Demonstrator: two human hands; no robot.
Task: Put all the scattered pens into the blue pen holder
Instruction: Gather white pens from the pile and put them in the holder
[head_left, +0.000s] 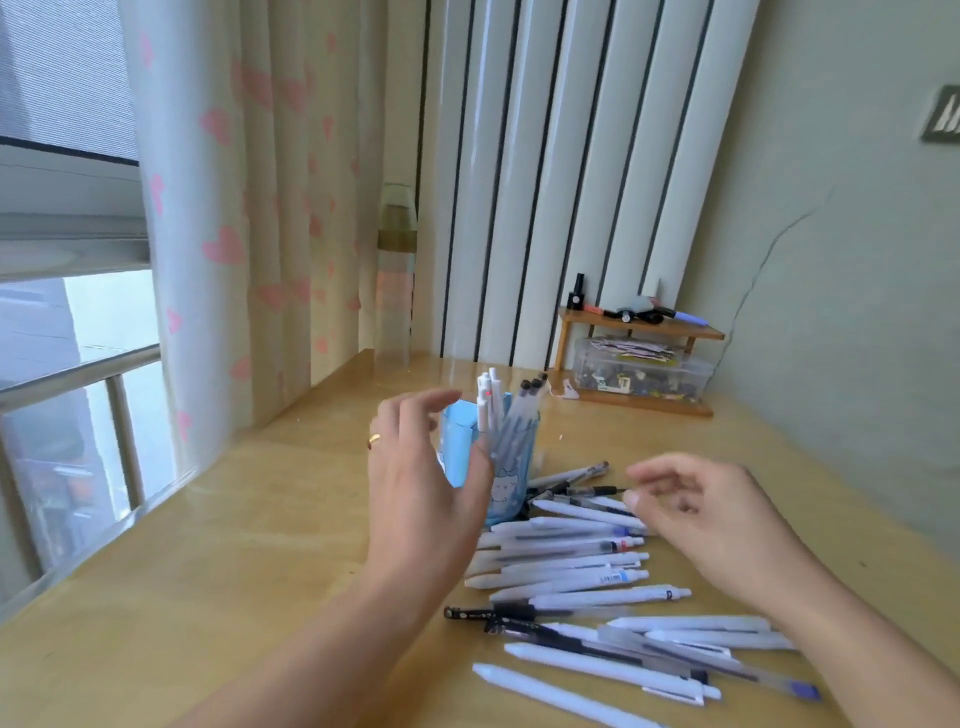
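The blue pen holder stands upright on the wooden desk, with several white and grey pens sticking out of its top. My left hand hovers just left of the holder, fingers spread, holding nothing. My right hand hangs to the right of it, fingers loosely curled above the pile, nothing in them. Several scattered pens, mostly white with a few black and grey ones, lie in a loose heap in front of and right of the holder.
A tall clear bottle stands at the back by the heart-print curtain. A small wooden shelf with small items sits at the back right over a clear plastic box. The desk's left edge runs along the window.
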